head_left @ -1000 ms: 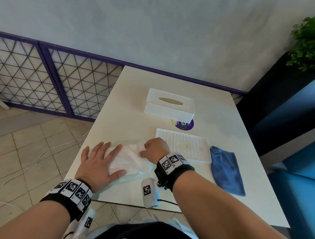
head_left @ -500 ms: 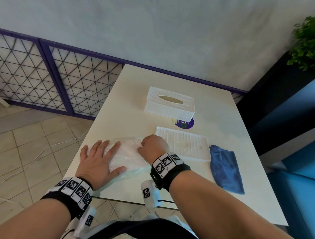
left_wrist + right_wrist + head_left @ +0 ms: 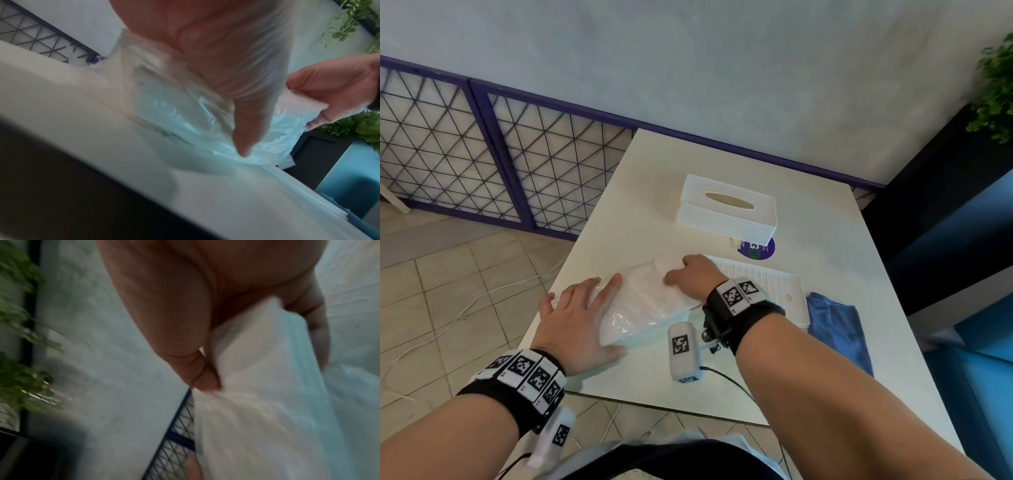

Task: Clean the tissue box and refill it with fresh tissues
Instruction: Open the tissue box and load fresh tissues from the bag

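A pack of white tissues in a clear plastic wrapper (image 3: 647, 305) lies at the near left of the table. My left hand (image 3: 582, 315) lies flat on the wrapper's left end, fingers spread, thumb against its near side. My right hand (image 3: 690, 277) grips the tissue stack (image 3: 257, 353) at its right end, thumb below and fingers over it. In the left wrist view the right hand (image 3: 333, 91) holds the white stack where it sticks out of the wrapper (image 3: 205, 123). The white woven tissue box (image 3: 726, 214) stands behind them. Its ribbed white base panel (image 3: 767, 284) lies flat beyond my right wrist.
A blue cloth (image 3: 839, 329) lies at the near right of the table (image 3: 825, 240). A purple round sticker (image 3: 758, 248) shows by the box. A lattice fence (image 3: 465, 144) and tiled floor are to the left, a plant (image 3: 996, 85) and blue seat to the right.
My right hand has moved away from me and to the right along the pack, drawing the tissue stack that way. My left hand stays flat on the wrapper.
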Tool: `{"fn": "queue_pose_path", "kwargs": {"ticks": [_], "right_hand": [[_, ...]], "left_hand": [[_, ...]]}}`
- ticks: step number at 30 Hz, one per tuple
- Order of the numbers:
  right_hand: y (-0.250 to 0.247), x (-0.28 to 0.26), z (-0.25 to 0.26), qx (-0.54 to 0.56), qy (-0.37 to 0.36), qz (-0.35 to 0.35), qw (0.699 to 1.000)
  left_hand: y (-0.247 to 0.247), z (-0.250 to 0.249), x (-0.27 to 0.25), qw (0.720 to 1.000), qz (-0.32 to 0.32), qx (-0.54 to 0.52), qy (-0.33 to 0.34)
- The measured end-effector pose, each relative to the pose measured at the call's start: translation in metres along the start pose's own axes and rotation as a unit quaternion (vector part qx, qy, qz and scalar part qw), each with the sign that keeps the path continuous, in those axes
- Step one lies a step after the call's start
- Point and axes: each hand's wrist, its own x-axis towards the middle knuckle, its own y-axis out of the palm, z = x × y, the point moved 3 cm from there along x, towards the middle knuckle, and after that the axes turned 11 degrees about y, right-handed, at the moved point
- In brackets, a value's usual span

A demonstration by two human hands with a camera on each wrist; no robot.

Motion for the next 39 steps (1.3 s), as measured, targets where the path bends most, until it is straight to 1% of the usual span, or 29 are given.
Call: {"fn": "queue_pose_path", "kwargs": {"ticks": [3,6,9,10,12,13,14,15,16,17,18,19,20,21,22,23,24,25,26,27,28,30,31,35,37,39], "right_hand": [[-0.032,-0.010,0.004,0.027,-0.029,-0.056,0.998],[-0.076,-0.027,0.003,0.047,-0.064,-0.128,0.989],[-0.124,-0.052,-0.006,0.012,-0.110,-0.220,0.969],[-0.136,-0.058,-0.012,0.015,-0.123,-0.238,0.963],[-0.152,-0.068,-0.028,0.040,-0.136,-0.247,0.958],[-0.156,-0.071,-0.038,0.045,-0.136,-0.246,0.958],[-0.159,-0.073,-0.049,0.047,-0.136,-0.242,0.960],[-0.159,-0.074,-0.061,0.052,-0.134,-0.233,0.962],[-0.158,-0.075,-0.073,0.067,-0.131,-0.218,0.965],[-0.155,-0.075,-0.085,0.094,-0.129,-0.203,0.966],[-0.152,-0.074,-0.098,0.133,-0.125,-0.187,0.965],[-0.148,-0.073,-0.110,0.178,-0.121,-0.171,0.961],[-0.142,-0.072,-0.123,0.227,-0.113,-0.152,0.955],[-0.136,-0.071,-0.135,0.271,-0.101,-0.130,0.948],[-0.127,-0.069,-0.147,0.307,-0.088,-0.110,0.941],[-0.119,-0.066,-0.159,0.330,-0.076,-0.095,0.936],[-0.111,-0.064,-0.169,0.339,-0.063,-0.083,0.935],[-0.103,-0.061,-0.180,0.338,-0.051,-0.075,0.937],[-0.096,-0.060,-0.188,0.329,-0.039,-0.071,0.941],[-0.090,-0.058,-0.197,0.321,-0.029,-0.073,0.944],[-0.085,-0.058,-0.205,0.321,-0.020,-0.076,0.944],[-0.073,-0.059,-0.216,0.343,-0.015,-0.078,0.936],[-0.067,-0.060,-0.222,0.350,-0.017,-0.075,0.934],[-0.040,-0.056,-0.240,0.311,-0.021,-0.059,0.948],[-0.029,-0.050,-0.246,0.290,-0.015,-0.068,0.955],[-0.023,-0.043,-0.249,0.280,-0.013,-0.080,0.957]], "left_hand": [[-0.005,0.006,0.003,1.000,-0.018,0.009,-0.012],[-0.008,0.015,0.006,0.998,-0.029,0.017,-0.044],[-0.013,0.019,0.011,0.994,-0.013,-0.008,-0.106],[-0.016,0.017,0.014,0.992,0.000,-0.014,-0.127],[-0.024,0.006,0.023,0.987,0.030,-0.012,-0.160],[-0.029,-0.004,0.028,0.986,0.038,-0.012,-0.163],[-0.034,-0.016,0.034,0.988,0.029,-0.020,-0.149],[-0.039,-0.032,0.040,0.992,0.004,-0.054,-0.116],[-0.046,-0.049,0.047,0.987,-0.029,-0.143,-0.070],[-0.054,-0.066,0.051,0.956,-0.052,-0.286,-0.030],[-0.059,-0.083,0.055,0.898,-0.062,-0.436,-0.010],[-0.057,-0.094,0.059,0.831,-0.069,-0.552,-0.013],[-0.052,-0.101,0.063,0.765,-0.069,-0.639,-0.041],[-0.046,-0.108,0.067,0.692,-0.053,-0.715,-0.082],[-0.037,-0.113,0.069,0.626,-0.025,-0.771,-0.113],[-0.028,-0.118,0.070,0.593,0.005,-0.795,-0.126],[-0.022,-0.124,0.070,0.599,0.028,-0.792,-0.119],[-0.019,-0.129,0.069,0.640,0.039,-0.761,-0.101],[-0.016,-0.135,0.069,0.696,0.035,-0.713,-0.081],[-0.015,-0.139,0.066,0.742,0.017,-0.667,-0.074],[-0.014,-0.142,0.064,0.762,-0.005,-0.643,-0.073],[-0.012,-0.147,0.058,0.773,-0.031,-0.631,-0.058],[-0.010,-0.149,0.054,0.777,-0.034,-0.626,-0.053],[0.008,-0.150,0.038,0.805,-0.014,-0.589,-0.069],[0.017,-0.150,0.034,0.821,-0.005,-0.567,-0.073],[0.025,-0.150,0.033,0.832,-0.012,-0.548,-0.084]]}}
